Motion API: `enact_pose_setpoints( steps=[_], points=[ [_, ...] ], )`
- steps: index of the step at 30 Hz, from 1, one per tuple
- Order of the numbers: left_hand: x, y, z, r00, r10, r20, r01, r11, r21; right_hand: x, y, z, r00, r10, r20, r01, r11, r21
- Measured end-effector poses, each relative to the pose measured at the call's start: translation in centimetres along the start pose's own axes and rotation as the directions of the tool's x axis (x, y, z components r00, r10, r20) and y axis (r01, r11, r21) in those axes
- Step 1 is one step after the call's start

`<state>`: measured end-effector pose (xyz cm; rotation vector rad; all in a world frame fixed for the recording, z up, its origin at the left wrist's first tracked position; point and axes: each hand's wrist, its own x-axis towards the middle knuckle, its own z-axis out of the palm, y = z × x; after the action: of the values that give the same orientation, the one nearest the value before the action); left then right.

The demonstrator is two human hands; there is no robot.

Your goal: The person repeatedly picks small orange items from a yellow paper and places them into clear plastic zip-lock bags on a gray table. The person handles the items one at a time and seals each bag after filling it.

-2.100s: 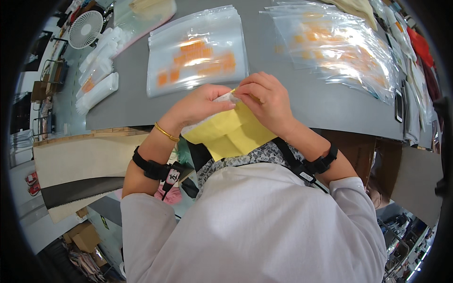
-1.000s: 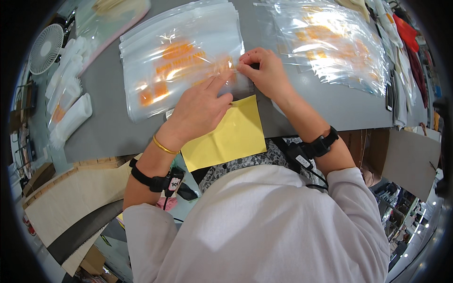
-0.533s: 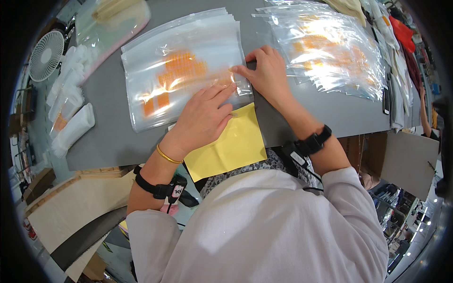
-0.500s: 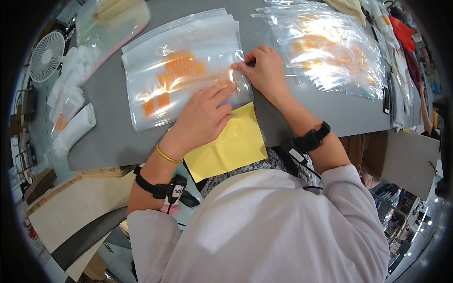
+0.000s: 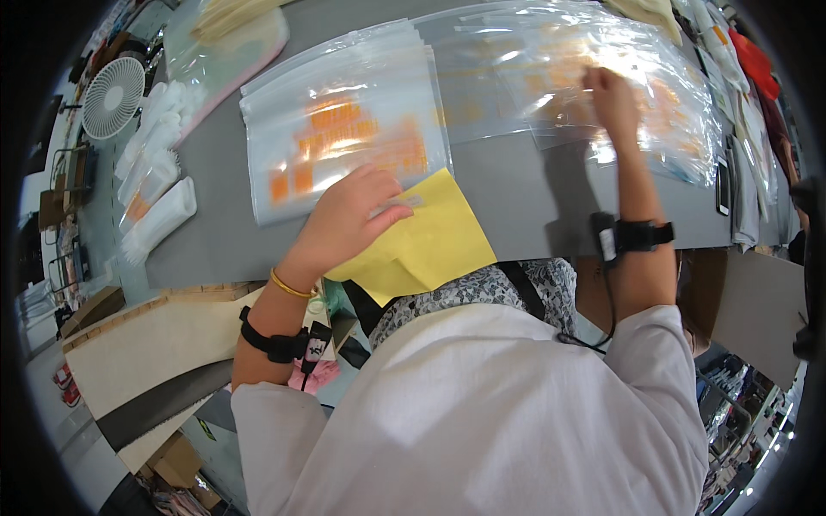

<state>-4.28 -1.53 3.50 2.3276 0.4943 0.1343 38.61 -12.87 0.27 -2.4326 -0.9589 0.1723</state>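
Observation:
A stack of clear zip bags with orange print (image 5: 344, 129) lies in front of me. My left hand (image 5: 353, 211) is at its near edge, fingers lightly bent and thumb apart, over a yellow sheet (image 5: 430, 241) that hangs past the table edge. Out to the right, my right hand (image 5: 613, 103) is closed above a shiny pile of similar bags (image 5: 662, 120). A single clear plastic bag (image 5: 482, 82) stretches from the stack toward that hand. Its gripped edge is lost in glare, and the fingertips are partly hidden.
Rolled clear bags (image 5: 159, 219) lie at the left table edge, near a white fan (image 5: 114, 97). A large clear plastic sheet (image 5: 232, 52) lies at the back left. A dark phone-like object (image 5: 722, 187) and an open cardboard box (image 5: 748, 301) are at the right.
My right hand has swung from the stack's right edge over to the right pile, and a clear bag has slid rightward with it. My left hand has drawn slightly back toward me.

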Motion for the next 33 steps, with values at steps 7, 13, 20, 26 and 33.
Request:
enact_pose_setpoints(
  steps=[7,13,20,26,33],
  points=[
    [1.7,0.2,0.3,0.924,-0.307,0.227,0.381,0.778,-0.499,-7.1,-5.6,-1.8,0.731,-0.647,-0.216,0.681,0.714,0.166],
    [2.4,0.5,0.5,0.939,-0.215,0.267,0.325,0.806,-0.495,-16.4,-11.8,4.0,0.607,-0.789,-0.099,0.774,0.559,0.296],
    [1.4,-0.5,1.6,0.95,-0.186,0.252,0.309,0.686,-0.659,-16.7,-12.5,3.6,0.712,-0.7,0.054,0.592,0.64,0.491],
    [1.3,-1.3,1.9,0.95,-0.136,0.282,0.301,0.643,-0.704,-17.6,-12.9,3.8,0.77,-0.61,0.19,0.441,0.722,0.533],
    [0.9,-1.0,0.1,0.996,-0.009,0.087,0.013,0.998,-0.053,-15.6,-12.7,3.8,0.869,-0.446,0.215,0.219,0.737,0.64]
  ],
)
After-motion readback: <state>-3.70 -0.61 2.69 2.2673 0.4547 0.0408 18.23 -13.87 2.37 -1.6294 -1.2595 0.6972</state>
